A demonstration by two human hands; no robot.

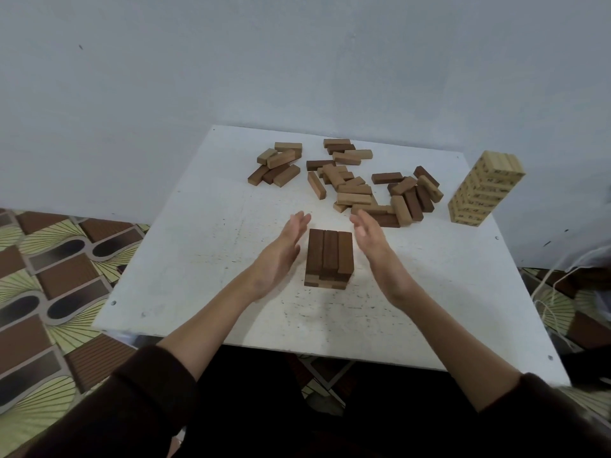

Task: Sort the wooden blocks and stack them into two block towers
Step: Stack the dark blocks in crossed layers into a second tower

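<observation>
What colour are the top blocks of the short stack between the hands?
Dark brown, on the short stack, seen in the head view.

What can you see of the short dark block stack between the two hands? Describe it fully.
The short dark block stack stands upright near the middle of the white table. Its top layer is three dark brown wooden blocks side by side; lighter blocks show in the lower layers, crosswise. Neither open hand, left hand or right hand, clearly touches it.
</observation>
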